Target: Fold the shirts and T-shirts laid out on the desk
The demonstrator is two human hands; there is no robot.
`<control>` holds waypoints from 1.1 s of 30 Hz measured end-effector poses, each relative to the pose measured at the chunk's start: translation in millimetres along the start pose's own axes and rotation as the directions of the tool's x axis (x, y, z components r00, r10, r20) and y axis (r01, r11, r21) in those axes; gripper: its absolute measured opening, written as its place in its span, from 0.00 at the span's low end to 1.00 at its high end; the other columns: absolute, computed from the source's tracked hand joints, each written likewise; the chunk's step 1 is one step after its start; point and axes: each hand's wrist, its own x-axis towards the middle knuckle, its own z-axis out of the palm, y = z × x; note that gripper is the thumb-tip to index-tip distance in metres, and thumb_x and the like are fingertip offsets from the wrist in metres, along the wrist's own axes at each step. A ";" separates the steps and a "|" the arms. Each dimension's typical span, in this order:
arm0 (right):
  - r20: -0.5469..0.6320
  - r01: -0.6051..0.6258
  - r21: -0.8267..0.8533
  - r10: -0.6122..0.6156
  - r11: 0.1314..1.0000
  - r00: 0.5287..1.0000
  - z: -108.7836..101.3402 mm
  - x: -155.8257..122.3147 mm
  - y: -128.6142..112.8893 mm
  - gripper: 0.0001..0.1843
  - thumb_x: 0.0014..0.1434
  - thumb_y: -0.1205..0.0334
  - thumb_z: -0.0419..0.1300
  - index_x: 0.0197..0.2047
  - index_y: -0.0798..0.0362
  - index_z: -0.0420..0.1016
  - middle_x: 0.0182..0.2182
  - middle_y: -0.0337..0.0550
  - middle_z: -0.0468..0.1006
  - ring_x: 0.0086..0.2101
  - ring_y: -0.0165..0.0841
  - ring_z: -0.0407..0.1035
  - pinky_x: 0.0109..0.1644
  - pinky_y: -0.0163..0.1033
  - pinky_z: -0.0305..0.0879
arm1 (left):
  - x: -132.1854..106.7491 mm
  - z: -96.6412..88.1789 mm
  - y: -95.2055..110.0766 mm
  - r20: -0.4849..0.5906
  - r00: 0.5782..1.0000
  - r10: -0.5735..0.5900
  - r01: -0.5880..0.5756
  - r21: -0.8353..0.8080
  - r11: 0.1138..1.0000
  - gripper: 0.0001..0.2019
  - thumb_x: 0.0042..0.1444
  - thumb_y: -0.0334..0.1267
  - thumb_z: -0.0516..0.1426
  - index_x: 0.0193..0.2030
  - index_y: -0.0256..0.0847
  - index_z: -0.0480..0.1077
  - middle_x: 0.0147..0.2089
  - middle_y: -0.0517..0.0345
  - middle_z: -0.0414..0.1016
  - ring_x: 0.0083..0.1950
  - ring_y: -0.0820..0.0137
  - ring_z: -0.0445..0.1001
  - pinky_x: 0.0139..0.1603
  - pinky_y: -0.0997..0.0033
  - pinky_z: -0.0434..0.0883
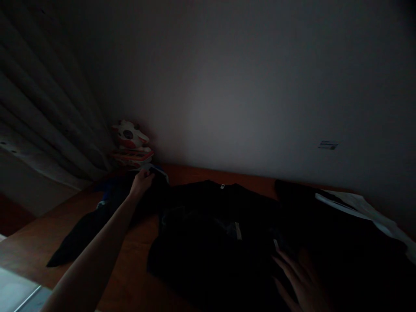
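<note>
Head view: a brown tabletop (133,253) bears dark garments (208,255) across its centre and a dark pile of cloth (112,197) at left. The right hand (302,284) lies over the garments, fingers apart; the left hand (142,182) is clamped on the pile's upper edge.

Dark garments (208,255) looked to be matt cloth; curtain (42,99) likewise cloth, softly pleated. Bench (136,249) showed a smooth, wood-like finish. Wall (227,86) appeared smooth, matt; cow toy (130,135) resembled smooth plastic.
</note>
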 end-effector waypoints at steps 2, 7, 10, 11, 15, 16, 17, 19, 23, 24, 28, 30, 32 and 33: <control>-0.004 -0.003 0.003 0.003 1.000 1.000 0.1 -0.7 -1.4 0.26 0.61 0.43 0.60 0.60 0.39 0.76 0.61 0.44 0.75 0.63 0.58 0.64 0.62 0.71 0.64 | 4.0 -2.5 7.6 -0.034 0.999 0.021 -0.021 -0.003 1.000 0.04 0.58 0.40 0.51 0.35 0.43 0.63 0.33 0.56 0.72 0.38 0.64 0.73 0.38 0.70 0.67; 0.009 -0.032 0.000 0.032 1.000 0.999 -1.8 0.6 -7.0 0.26 0.61 0.42 0.60 0.60 0.39 0.77 0.61 0.43 0.75 0.63 0.59 0.64 0.62 0.70 0.64 | -42.2 1.6 50.7 0.025 0.962 0.271 -0.268 -0.095 0.959 0.06 0.60 0.41 0.53 0.40 0.42 0.66 0.42 0.52 0.77 0.46 0.62 0.76 0.50 0.65 0.70; 0.008 -0.025 -0.021 0.025 0.999 1.000 -3.5 1.2 -8.6 0.26 0.61 0.43 0.60 0.60 0.39 0.77 0.61 0.43 0.75 0.63 0.59 0.63 0.62 0.71 0.63 | -97.2 11.4 78.0 0.354 0.702 0.618 -0.476 -0.412 0.777 0.17 0.63 0.50 0.54 0.52 0.43 0.67 0.57 0.47 0.76 0.55 0.61 0.76 0.56 0.61 0.71; 0.003 -0.021 -0.027 0.022 0.999 1.000 -4.4 1.0 -8.7 0.26 0.61 0.43 0.60 0.59 0.39 0.77 0.61 0.43 0.76 0.63 0.58 0.64 0.62 0.71 0.64 | -114.5 15.3 82.5 0.422 0.603 0.677 -0.501 -0.460 0.733 0.18 0.64 0.50 0.55 0.55 0.43 0.67 0.61 0.47 0.74 0.58 0.61 0.74 0.59 0.59 0.71; -0.007 0.022 -0.010 -0.022 1.000 1.000 -9.6 -0.2 -9.8 0.24 0.62 0.45 0.60 0.59 0.40 0.77 0.60 0.45 0.76 0.59 0.52 0.70 0.60 0.63 0.69 | -162.7 28.1 66.7 0.465 0.523 0.714 -0.659 -0.310 0.685 0.15 0.65 0.48 0.56 0.53 0.45 0.72 0.58 0.48 0.76 0.59 0.59 0.74 0.62 0.56 0.69; -0.011 0.031 0.004 -0.031 1.000 0.999 -11.4 0.1 -11.0 0.23 0.61 0.45 0.60 0.57 0.41 0.78 0.59 0.45 0.77 0.57 0.50 0.73 0.58 0.60 0.71 | -169.6 29.4 56.4 0.470 0.529 0.707 -0.688 -0.250 0.681 0.16 0.63 0.50 0.59 0.52 0.45 0.73 0.57 0.49 0.76 0.58 0.58 0.74 0.61 0.56 0.70; -0.017 0.032 0.021 -0.032 0.999 0.999 -13.3 1.2 -12.9 0.21 0.61 0.45 0.61 0.55 0.41 0.79 0.57 0.45 0.79 0.54 0.48 0.75 0.56 0.58 0.72 | -174.8 29.5 45.3 0.482 0.534 0.695 -0.705 -0.200 0.680 0.20 0.59 0.53 0.62 0.52 0.45 0.73 0.56 0.49 0.77 0.58 0.57 0.74 0.61 0.55 0.70; -0.029 0.005 0.064 -0.003 0.998 1.000 -17.7 5.3 -18.2 0.17 0.60 0.45 0.62 0.48 0.41 0.81 0.53 0.44 0.82 0.51 0.46 0.77 0.54 0.55 0.74 | -181.4 26.7 24.9 0.519 0.549 0.656 -0.709 -0.128 0.694 0.31 0.49 0.58 0.67 0.57 0.47 0.73 0.58 0.49 0.75 0.58 0.53 0.74 0.61 0.53 0.71; -0.008 -0.071 0.200 0.074 0.977 0.997 -26.5 14.4 -29.0 0.14 0.60 0.45 0.62 0.43 0.42 0.82 0.48 0.43 0.84 0.48 0.44 0.79 0.58 0.52 0.72 | -184.3 12.8 5.3 0.572 0.582 0.578 -0.657 -0.088 0.749 0.21 0.58 0.47 0.63 0.58 0.50 0.74 0.55 0.51 0.78 0.55 0.56 0.76 0.57 0.57 0.73; 0.005 -0.112 0.232 0.114 0.966 0.993 -27.8 14.5 -30.0 0.15 0.60 0.44 0.62 0.44 0.42 0.82 0.47 0.43 0.84 0.48 0.43 0.79 0.57 0.49 0.73 | -184.0 8.0 3.7 0.576 0.575 0.581 -0.645 -0.117 0.755 0.15 0.61 0.42 0.59 0.54 0.50 0.77 0.53 0.52 0.79 0.54 0.57 0.77 0.56 0.58 0.73; 0.027 -0.331 0.318 0.340 0.889 0.940 -29.7 4.1 -23.4 0.21 0.57 0.39 0.60 0.45 0.43 0.81 0.48 0.46 0.84 0.48 0.46 0.79 0.48 0.42 0.77 | -184.2 -18.2 -7.7 0.552 0.546 0.630 -0.530 -0.355 0.770 0.13 0.63 0.41 0.54 0.46 0.46 0.79 0.55 0.50 0.79 0.56 0.57 0.75 0.58 0.59 0.72; 0.012 -0.355 0.369 0.377 0.859 0.926 -32.0 -0.9 -17.8 0.21 0.57 0.40 0.59 0.45 0.43 0.80 0.48 0.46 0.84 0.48 0.48 0.78 0.48 0.44 0.78 | -186.5 -32.9 -18.2 0.536 0.620 0.573 -0.389 -0.425 0.818 0.16 0.62 0.49 0.55 0.46 0.44 0.79 0.52 0.47 0.80 0.52 0.55 0.77 0.54 0.59 0.73; 0.026 -0.319 0.401 0.337 0.859 0.941 -36.7 -0.9 -16.0 0.20 0.57 0.45 0.58 0.48 0.42 0.79 0.51 0.44 0.82 0.51 0.48 0.77 0.53 0.46 0.76 | -189.8 -44.6 -25.3 0.540 0.707 0.457 -0.250 -0.414 0.876 0.21 0.59 0.56 0.56 0.45 0.43 0.79 0.46 0.47 0.82 0.47 0.55 0.78 0.50 0.60 0.75; 0.050 -0.293 0.402 0.299 0.867 0.953 -39.8 1.2 -17.6 0.20 0.57 0.48 0.57 0.50 0.41 0.79 0.52 0.43 0.82 0.52 0.47 0.76 0.55 0.47 0.75 | -191.2 -48.4 -25.4 0.554 0.721 0.416 -0.210 -0.397 0.894 0.22 0.57 0.59 0.57 0.43 0.43 0.80 0.44 0.48 0.82 0.46 0.56 0.78 0.49 0.61 0.75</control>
